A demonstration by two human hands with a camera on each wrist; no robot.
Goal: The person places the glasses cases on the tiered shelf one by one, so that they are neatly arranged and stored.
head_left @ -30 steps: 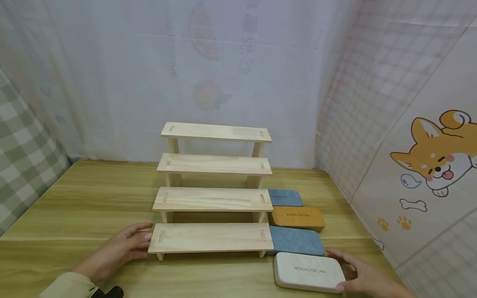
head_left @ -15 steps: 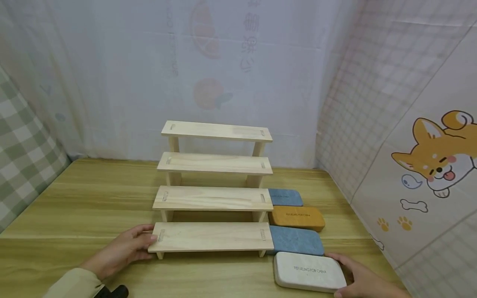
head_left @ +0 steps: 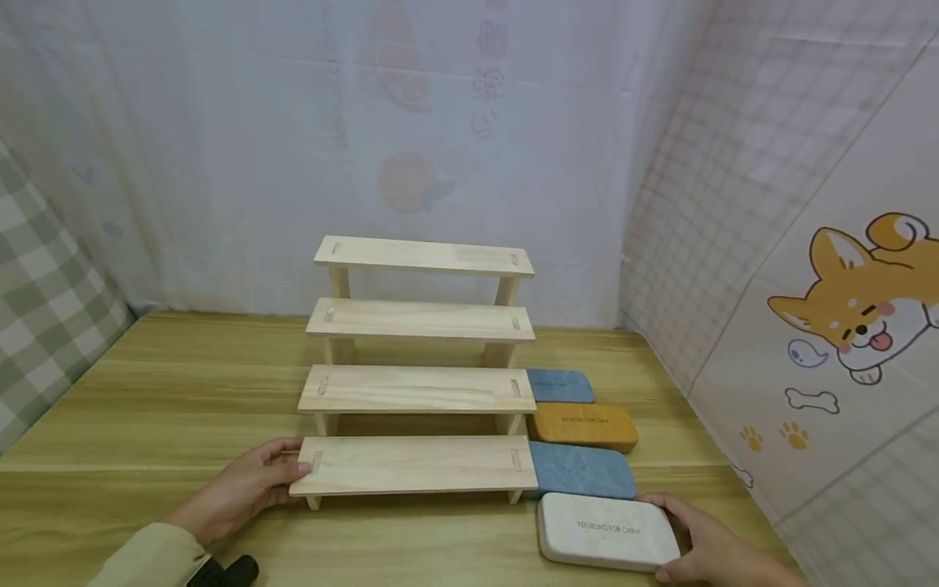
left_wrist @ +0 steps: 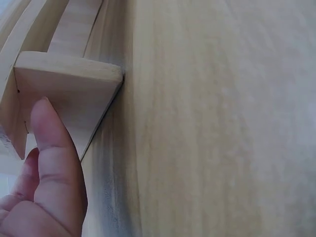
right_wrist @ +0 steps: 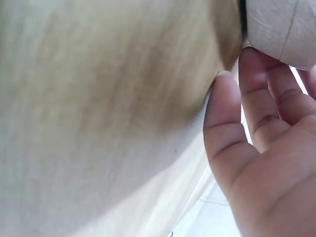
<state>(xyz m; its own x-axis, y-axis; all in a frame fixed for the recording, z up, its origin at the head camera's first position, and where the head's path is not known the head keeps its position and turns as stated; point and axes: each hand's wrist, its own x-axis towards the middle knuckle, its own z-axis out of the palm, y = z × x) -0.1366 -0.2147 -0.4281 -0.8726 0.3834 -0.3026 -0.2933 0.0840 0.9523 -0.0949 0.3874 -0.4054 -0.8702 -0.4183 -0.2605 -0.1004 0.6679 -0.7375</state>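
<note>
A pale wooden stepped display stand (head_left: 414, 465) with several tiers stands mid-table. My left hand (head_left: 245, 489) grips the left end of its lowest step, the thumb on top of the board. In the left wrist view a finger (left_wrist: 54, 148) lies against the stand's side panel (left_wrist: 69, 94). To the right, a white glasses case (head_left: 609, 531) printed "REFUELING FOR CHINA" lies flat. My right hand (head_left: 697, 546) spans its right end, thumb at the near corner, fingers at the far one. The right wrist view shows fingertips at the white case (right_wrist: 281, 29).
Behind the white case lie a blue case (head_left: 583, 470), an orange case (head_left: 584, 425) and another blue case (head_left: 561, 386), in a row along the stand's right side. A white printed curtain (head_left: 257, 163) hangs behind the table (head_left: 183, 391).
My left hand has moved slightly right, its thumb coming onto the lowest step. My right thumb has slid back a little at the white case's near corner. Stand and cases look unmoved.
</note>
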